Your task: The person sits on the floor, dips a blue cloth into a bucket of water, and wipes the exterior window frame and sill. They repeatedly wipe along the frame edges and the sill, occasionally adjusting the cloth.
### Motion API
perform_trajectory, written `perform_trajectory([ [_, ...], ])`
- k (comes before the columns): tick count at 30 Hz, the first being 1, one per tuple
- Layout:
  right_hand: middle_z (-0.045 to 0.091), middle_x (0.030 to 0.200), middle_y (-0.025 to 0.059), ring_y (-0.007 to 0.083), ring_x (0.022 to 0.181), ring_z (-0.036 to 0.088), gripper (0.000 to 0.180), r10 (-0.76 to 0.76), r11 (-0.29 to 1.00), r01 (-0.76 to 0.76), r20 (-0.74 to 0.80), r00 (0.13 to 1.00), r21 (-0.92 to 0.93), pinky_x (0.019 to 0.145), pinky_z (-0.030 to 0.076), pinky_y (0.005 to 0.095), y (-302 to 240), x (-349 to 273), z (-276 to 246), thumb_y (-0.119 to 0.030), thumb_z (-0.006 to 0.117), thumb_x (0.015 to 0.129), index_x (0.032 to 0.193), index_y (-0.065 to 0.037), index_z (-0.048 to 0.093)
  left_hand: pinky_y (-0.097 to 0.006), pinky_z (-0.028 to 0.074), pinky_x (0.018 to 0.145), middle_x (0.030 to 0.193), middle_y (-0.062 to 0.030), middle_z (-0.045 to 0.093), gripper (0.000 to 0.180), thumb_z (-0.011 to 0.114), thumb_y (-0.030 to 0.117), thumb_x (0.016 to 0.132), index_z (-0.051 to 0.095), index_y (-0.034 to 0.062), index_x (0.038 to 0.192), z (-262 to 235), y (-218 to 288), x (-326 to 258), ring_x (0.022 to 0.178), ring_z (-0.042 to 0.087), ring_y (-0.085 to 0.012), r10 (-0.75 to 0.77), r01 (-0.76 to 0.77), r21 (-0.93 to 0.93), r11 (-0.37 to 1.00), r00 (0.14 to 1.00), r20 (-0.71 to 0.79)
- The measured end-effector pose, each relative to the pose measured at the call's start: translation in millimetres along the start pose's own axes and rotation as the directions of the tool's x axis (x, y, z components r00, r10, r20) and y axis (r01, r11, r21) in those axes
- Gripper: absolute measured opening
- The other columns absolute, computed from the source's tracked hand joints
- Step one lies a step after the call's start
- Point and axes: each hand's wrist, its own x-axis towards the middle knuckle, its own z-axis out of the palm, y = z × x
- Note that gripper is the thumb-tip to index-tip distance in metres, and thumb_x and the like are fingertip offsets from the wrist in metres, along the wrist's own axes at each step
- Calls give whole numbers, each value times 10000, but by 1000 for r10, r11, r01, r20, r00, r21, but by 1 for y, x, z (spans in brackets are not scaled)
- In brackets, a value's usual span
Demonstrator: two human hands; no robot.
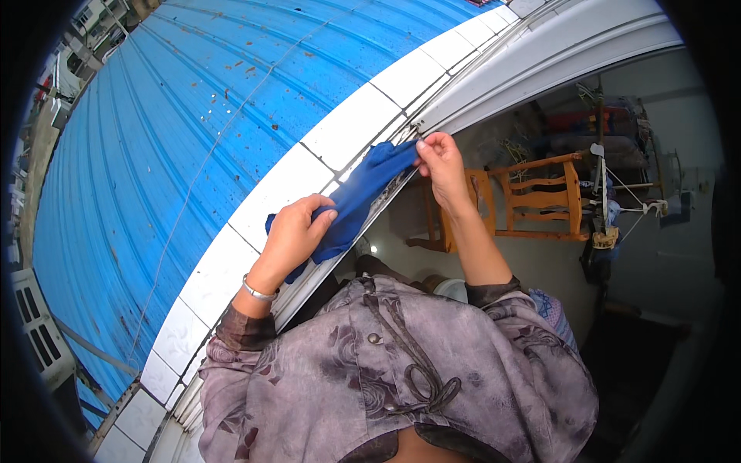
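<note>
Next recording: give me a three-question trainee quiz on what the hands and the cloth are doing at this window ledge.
1. True or false: both hands touch the blue cloth.
2. Which hand pinches the cloth's upper end at the window track? A) left hand B) right hand
3. Fill in: below the white tiled ledge lies a corrugated ____ roof.

Key:
1. True. The left hand presses the lower part, the right hand grips the top.
2. B
3. blue; the roof is speckled with debris.
</note>
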Motion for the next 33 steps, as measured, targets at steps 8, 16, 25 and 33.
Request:
perform_trajectory([
  [8,570,941,130,312,904,577,224,-521,360,389,163,837,-848,796,474,407,9,6,19,-24,545,790,986,-69,645,-332,492,725,897,-159,664,214,618,167,857,639,45,1032,22,-9,33,788,642,-270,108,-107,41,993,994,-33],
  [16,620,749,130,331,721,625,128,-310,-83,319,329,892,-944,655,506,417,-2,8,19,-89,539,790,892,-79,617,-388,495,741,905,-159,663,196,615,177,841,647,49,986,32,2,53,838,633,-331,169,-168,97,981,986,-5],
  [25,681,759,141,308,720,685,141,133,-389,253,218,967,-886,593,526,450,-10,46,28,-130,451,870,960,-56,531,-406,494,740,873,-162,662,183,607,192,841,648,57,959,45,20,82,843,626,-343,173,-181,168,969,983,62],
  [33,678,803,174,262,682,681,274,165,166,157,184,969,-974,637,540,383,-17,58,21,-125,535,773,997,-6,639,-371,500,729,878,-162,667,196,614,177,851,649,44,990,35,3,66,817,645,-321,176,-176,53,983,984,3],
])
